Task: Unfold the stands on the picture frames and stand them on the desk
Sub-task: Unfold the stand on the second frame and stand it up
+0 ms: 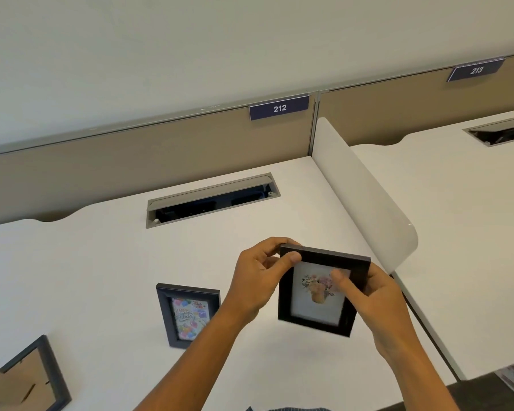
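Both my hands hold a black picture frame point(315, 317) with a flower print above the white desk point(101, 262), its front facing me. My left hand point(258, 280) pinches its top left corner, and my right hand point(371, 295) grips its right side with the thumb on the glass. The frame's back and stand are hidden. A second black frame point(187, 314) with a birthday card stands upright on the desk to the left. A third frame point(33, 378) lies face down at the lower left, its brown back and folded stand showing.
A grey cable slot point(212, 200) is cut into the desk behind the frames. A white divider panel point(365, 185) runs along the desk's right edge, with a neighbouring desk point(457, 232) beyond. A tan partition point(131, 161) with the label 212 point(279, 108) closes the back.
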